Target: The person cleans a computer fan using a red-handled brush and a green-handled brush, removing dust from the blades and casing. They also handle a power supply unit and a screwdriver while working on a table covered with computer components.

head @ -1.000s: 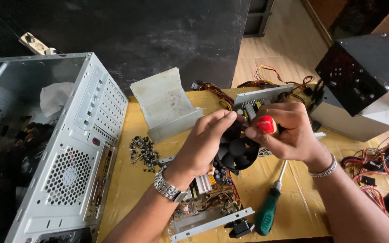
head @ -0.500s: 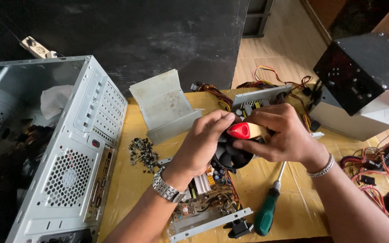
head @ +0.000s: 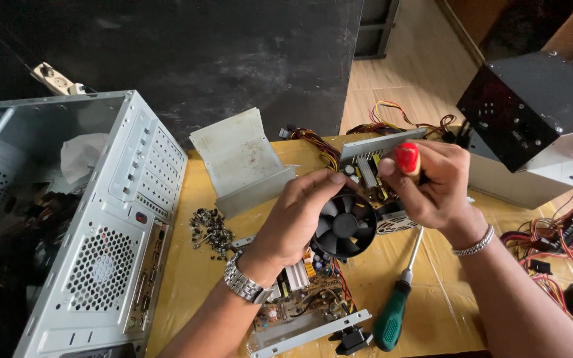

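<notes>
Far left, a grey case [head: 101, 219] lies on its side, its vented back panel turned toward the table [head: 187, 292], a crumpled white cloth [head: 82, 156] showing inside it. Behind the case, a cream power strip [head: 58, 81] sits against the dark wall. On the yellow table, just beside the case, there's a little heap of screws [head: 210, 231], and behind that a bent white metal plate [head: 240, 159] stands tilted.

Now the middle. The left hand [head: 296, 219], a metal watch [head: 245, 284] on the wrist, is clasped around the left edge of a black fan [head: 344, 225], fingers curled over its top rim, thumb at the lower side. The fan is held above a circuit board [head: 300, 301], its blades facing the camera. Under the board, a silver bracket [head: 313, 333] juts out toward the near table edge.

Just right of the fan, the right hand [head: 432, 185] is clenched on a red-handled tool [head: 407, 158], the red tip poking up above the fingers. Its shaft is hidden by the hand, so where the tip sits can't be told. A chain bracelet [head: 473, 244] circles that wrist. Behind both hands lies an opened power supply [head: 373, 156] with a bundle of coloured wires [head: 392, 116].

Below the right hand, a green screwdriver [head: 396, 311] lies untouched on the table, handle nearest the camera.

Far right, a dark metal box [head: 532, 109] stands tilted, and beside it a tangle of red and orange cables [head: 565, 245] spills over the table edge.
</notes>
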